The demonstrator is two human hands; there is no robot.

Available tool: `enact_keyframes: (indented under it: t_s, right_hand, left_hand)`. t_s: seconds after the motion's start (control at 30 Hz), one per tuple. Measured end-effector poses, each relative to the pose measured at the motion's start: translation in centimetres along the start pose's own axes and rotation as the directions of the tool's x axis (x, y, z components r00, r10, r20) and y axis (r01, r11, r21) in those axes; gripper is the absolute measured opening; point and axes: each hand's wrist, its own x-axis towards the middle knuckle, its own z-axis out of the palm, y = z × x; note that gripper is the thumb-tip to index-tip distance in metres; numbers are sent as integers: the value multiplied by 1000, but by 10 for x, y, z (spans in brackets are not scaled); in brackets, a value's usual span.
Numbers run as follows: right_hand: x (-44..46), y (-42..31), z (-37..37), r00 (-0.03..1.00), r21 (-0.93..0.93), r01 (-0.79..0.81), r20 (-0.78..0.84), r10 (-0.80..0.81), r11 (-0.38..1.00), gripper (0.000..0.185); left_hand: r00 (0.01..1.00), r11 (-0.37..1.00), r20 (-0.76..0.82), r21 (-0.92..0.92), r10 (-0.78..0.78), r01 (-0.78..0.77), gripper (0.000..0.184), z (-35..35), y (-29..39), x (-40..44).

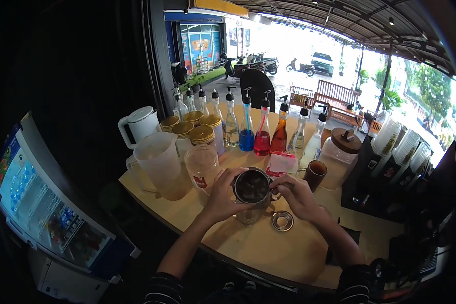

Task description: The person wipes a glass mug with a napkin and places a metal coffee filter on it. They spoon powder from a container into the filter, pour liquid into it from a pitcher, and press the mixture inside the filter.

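A metal-rimmed mug [252, 186] with dark contents is held up over the front of the table. My left hand [225, 196] is wrapped around its left side, thumb toward the front. At its right side the fingers of my right hand [295, 196] close in a pinch on the handle. Below the mug, partly hidden by it, stands a clear glass [248, 218]. A small round metal strainer [282, 221] lies on the table just below my right hand. Beyond that hand stands a dark brown glass mug [316, 174].
On the wooden table [228, 238] are a plastic pitcher [159, 164], a clear jar [201, 164], gold-lidded jars [201, 135] and several pump bottles [247, 137]. A lidded container [339, 157] and stacked cups [387, 137] stand right. A drinks fridge [50, 197] is at left.
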Motion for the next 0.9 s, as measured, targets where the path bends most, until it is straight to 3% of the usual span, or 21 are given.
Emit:
enact_keyframes:
  t_s: [0.07,0.2,0.33,0.43,0.5,0.6,0.8,0.9]
  right_hand:
    - [0,1,0,990,-88,121,83,-114,989,14]
    - [2,-2,5,998,5,53,-31,-52,999,13]
    - [0,-2,4,991,-113,121,62,-115,986,13]
    - [-2,-3,5,998,9,58,-29,-57,998,12]
    - [-1,-2,4,984,-103,171,65,-165,980,12]
    - [-3,-9,3,975,-151,223,12,-223,963,12]
    - [-5,-9,7,954,-171,298,20,-299,939,10]
    - [-5,-9,4,969,-149,243,-10,-248,958,11]
  left_hand:
    - [1000,1000,-1,-26,-14,14,77,0,1,-1]
    - [1000,999,0,-26,-28,28,77,5,1,-1]
    - [1000,999,-30,50,-2,3,81,3,1,-1]
    - [999,998,-44,55,7,-5,81,4,-1,-2]
    - [999,999,-47,54,4,-1,81,4,-2,-3]
    - [998,999,-56,46,2,0,82,5,0,-3]
    - [997,1000,-70,19,13,-12,85,6,2,-3]
    - [996,1000,-86,6,12,-12,86,9,1,-6]
